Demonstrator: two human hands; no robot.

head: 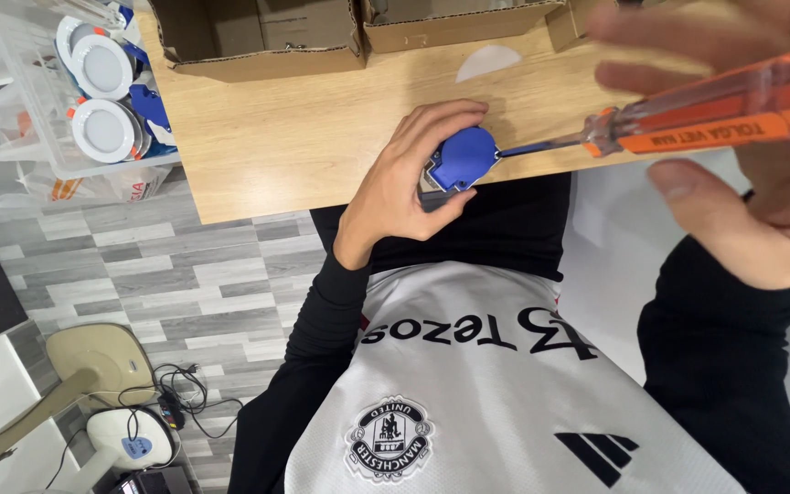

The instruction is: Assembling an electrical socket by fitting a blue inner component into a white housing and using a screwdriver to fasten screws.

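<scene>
At the near edge of the wooden bench (322, 137), the left hand (404, 187) clamps a blue round part (462, 157) while the right hand (742, 137), fingers closed around an orange screwdriver (688, 119), drives its tip into the part's side, so this looks like fastening, and keeping the tip seated calls for a steady grip.

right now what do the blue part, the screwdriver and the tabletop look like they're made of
Blue part: seems moulded plastic, matte, with an even colour and soft edges. Screwdriver: clear orange handle, probably hard plastic since light passes through; the thin dark shaft looks like metal. Tabletop: pale wood grain, smooth and flat, either laminate or veneer; the picture cannot settle which.
</scene>
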